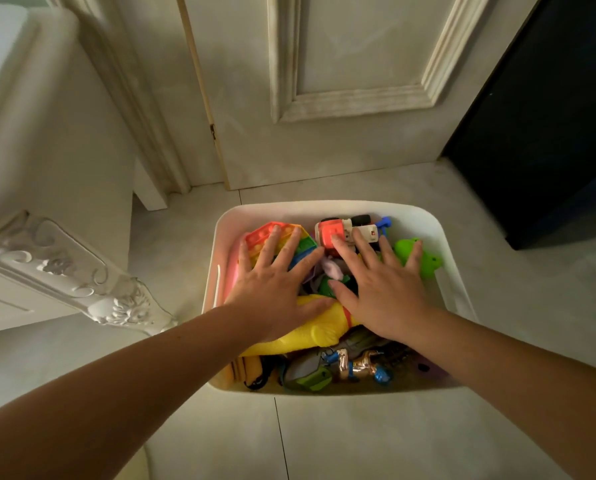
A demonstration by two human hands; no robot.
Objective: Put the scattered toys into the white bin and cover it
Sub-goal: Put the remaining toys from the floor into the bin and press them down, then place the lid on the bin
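The white bin (327,206) stands on the floor, full of toys and with no lid on it. My left hand (272,284) lies flat with spread fingers on a rainbow pop-it toy (260,235) and a yellow rubber toy (310,332). My right hand (384,289) lies flat beside it, fingers spread over an orange and white toy car (338,232) and a green soft toy (424,259). A gold and blue figure (358,367) and a grey-green toy (307,374) lie at the bin's near end. No lid is in view.
A white carved cabinet (57,271) stands close to the bin's left. A cream panelled door (341,81) is behind the bin, and a dark cabinet (549,116) is at the right. Pale floor tiles (341,438) stretch in front of the bin.
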